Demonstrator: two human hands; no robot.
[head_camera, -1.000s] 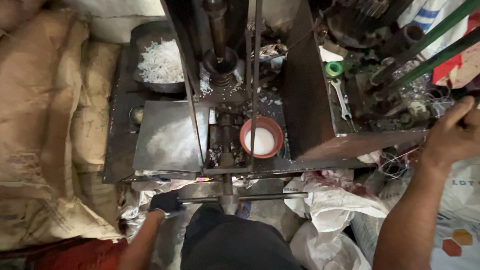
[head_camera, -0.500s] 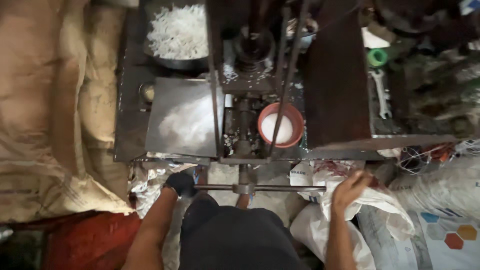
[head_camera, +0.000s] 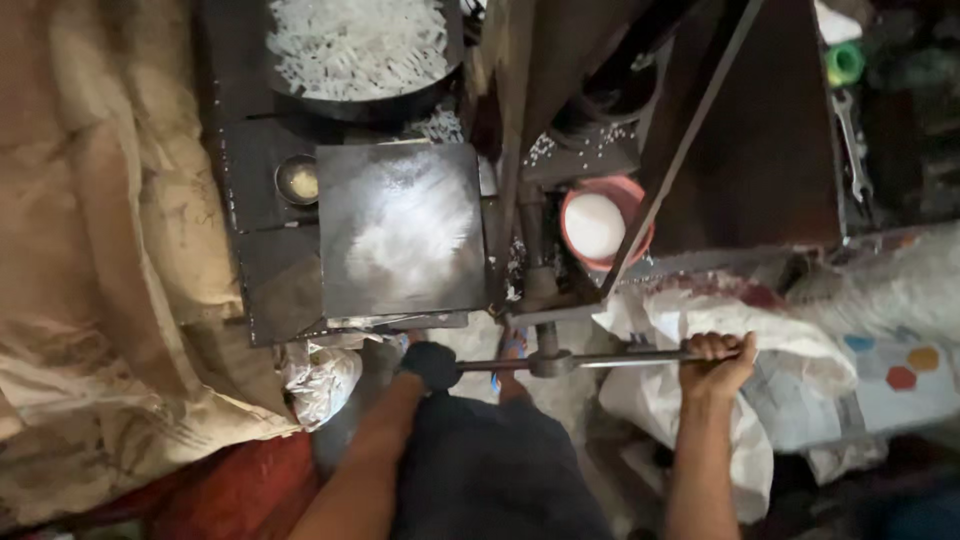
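While both hands clasp the crossbar (head_camera: 590, 358), running left to right, left hand (head_camera: 430, 365) grips its dark end, right hand (head_camera: 717, 358) the other.

— Where does your one view sit?
— On your head, looking almost straight down past your lap at the bar (head_camera: 590, 358) and the dark plate (head_camera: 400, 228) beyond.
— How near?
— Near enough that your forearms fill the bottom edge; the pan (head_camera: 360, 50) is cut off at the top.
— Any shared ground?
— None; you've no second view.
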